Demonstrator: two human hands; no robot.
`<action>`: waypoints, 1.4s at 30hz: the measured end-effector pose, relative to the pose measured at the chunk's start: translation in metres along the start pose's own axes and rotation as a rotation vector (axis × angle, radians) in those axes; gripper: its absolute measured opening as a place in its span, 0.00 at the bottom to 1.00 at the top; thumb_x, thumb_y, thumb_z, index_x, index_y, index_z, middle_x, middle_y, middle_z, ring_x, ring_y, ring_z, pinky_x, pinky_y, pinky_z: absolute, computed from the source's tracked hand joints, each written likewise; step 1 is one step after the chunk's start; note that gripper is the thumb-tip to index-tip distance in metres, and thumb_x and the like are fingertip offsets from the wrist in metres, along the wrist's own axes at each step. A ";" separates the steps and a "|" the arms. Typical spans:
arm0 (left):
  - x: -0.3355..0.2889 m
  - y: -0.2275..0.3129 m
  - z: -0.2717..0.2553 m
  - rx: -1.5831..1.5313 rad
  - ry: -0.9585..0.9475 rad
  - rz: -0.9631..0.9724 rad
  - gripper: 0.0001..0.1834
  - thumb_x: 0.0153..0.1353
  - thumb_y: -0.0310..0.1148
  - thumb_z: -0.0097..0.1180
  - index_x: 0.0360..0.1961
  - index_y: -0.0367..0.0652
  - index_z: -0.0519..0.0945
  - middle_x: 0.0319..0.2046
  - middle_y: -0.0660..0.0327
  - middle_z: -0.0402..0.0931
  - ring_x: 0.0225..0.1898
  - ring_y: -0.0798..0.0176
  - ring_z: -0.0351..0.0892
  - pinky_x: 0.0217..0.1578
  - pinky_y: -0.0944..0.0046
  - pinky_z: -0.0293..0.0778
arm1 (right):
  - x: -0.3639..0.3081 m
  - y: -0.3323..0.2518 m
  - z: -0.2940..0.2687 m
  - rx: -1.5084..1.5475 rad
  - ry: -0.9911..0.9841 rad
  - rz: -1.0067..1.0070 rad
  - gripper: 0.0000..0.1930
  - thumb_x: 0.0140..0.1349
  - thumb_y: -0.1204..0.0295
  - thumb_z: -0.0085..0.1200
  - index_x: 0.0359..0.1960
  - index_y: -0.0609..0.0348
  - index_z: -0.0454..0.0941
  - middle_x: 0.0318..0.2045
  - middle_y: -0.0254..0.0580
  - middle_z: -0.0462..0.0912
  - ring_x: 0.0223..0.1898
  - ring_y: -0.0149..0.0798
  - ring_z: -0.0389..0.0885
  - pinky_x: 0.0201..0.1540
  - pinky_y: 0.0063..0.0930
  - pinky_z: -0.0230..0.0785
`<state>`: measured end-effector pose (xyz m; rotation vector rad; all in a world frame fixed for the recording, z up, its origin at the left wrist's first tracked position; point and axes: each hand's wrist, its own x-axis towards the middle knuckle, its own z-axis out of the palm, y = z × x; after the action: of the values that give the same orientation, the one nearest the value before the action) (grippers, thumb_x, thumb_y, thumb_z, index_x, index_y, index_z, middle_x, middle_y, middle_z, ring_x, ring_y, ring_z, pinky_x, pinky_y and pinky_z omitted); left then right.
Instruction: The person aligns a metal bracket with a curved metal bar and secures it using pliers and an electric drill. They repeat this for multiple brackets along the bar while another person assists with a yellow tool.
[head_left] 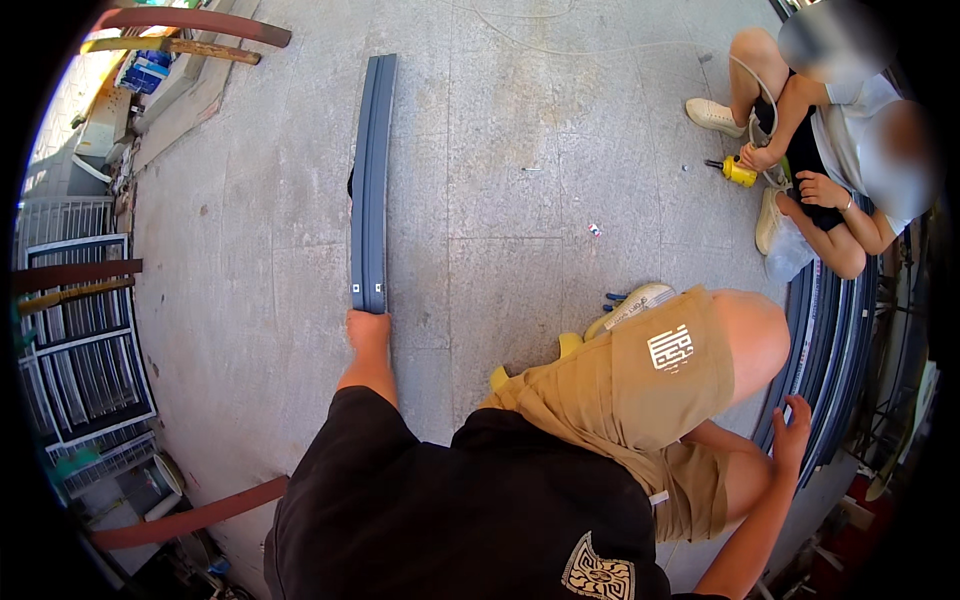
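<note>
A long dark grey metal profile (372, 180) stretches away from me over the paving, with two small square holes at its near end. My left hand (368, 328) is closed round that near end; part of the fingers is hidden. Out to the right, my right hand (791, 437) holds nothing and has its fingers apart. It is beside a stack of long dark profiles (828, 340), and I cannot tell whether it touches them.
A co-worker (850, 150) sits at the upper right with a yellow power tool (740, 171) on a pale hose. Metal frames (80, 340) and reddish bars (195, 513) line the left side. Small bits, including a white scrap (595, 230), lie on the grey paving (480, 330).
</note>
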<state>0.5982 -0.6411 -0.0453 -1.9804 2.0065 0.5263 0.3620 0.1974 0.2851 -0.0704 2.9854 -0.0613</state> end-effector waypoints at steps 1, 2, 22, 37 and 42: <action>0.003 -0.003 0.003 0.020 -0.005 -0.007 0.42 0.51 0.45 0.83 0.61 0.35 0.77 0.61 0.42 0.83 0.64 0.37 0.84 0.65 0.40 0.80 | -0.004 0.004 -0.001 0.095 0.009 0.037 0.20 0.68 0.73 0.68 0.60 0.64 0.85 0.69 0.58 0.79 0.72 0.59 0.76 0.76 0.48 0.67; 0.008 -0.007 0.008 0.024 0.027 0.003 0.42 0.52 0.46 0.83 0.62 0.35 0.77 0.60 0.42 0.83 0.63 0.36 0.84 0.65 0.40 0.80 | -0.002 0.003 -0.001 0.193 0.019 0.068 0.20 0.70 0.72 0.68 0.61 0.64 0.85 0.70 0.58 0.79 0.72 0.58 0.76 0.76 0.47 0.67; -0.028 0.051 0.034 -0.249 0.344 0.410 0.43 0.60 0.34 0.65 0.77 0.28 0.68 0.69 0.32 0.72 0.70 0.33 0.73 0.74 0.42 0.68 | -0.023 0.013 -0.051 0.140 0.107 0.167 0.23 0.65 0.61 0.72 0.59 0.59 0.88 0.66 0.58 0.82 0.69 0.58 0.79 0.73 0.47 0.70; -0.465 0.330 -0.128 -0.748 -0.429 1.792 0.23 0.73 0.20 0.55 0.68 0.38 0.78 0.68 0.52 0.77 0.69 0.54 0.75 0.68 0.53 0.72 | -0.080 0.219 0.063 0.185 -0.157 0.500 0.36 0.63 0.50 0.72 0.69 0.57 0.82 0.68 0.61 0.81 0.69 0.61 0.79 0.71 0.49 0.73; -0.527 0.360 -0.121 -0.221 -0.231 2.042 0.20 0.67 0.20 0.55 0.59 0.35 0.83 0.64 0.44 0.78 0.67 0.42 0.77 0.69 0.47 0.70 | -0.037 0.273 0.093 0.189 -0.229 0.530 0.39 0.64 0.49 0.71 0.73 0.58 0.78 0.69 0.61 0.81 0.71 0.60 0.78 0.73 0.49 0.71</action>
<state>0.2601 -0.2213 0.3173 0.8050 3.0014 1.1210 0.4014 0.4682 0.1873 0.6805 2.6547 -0.2511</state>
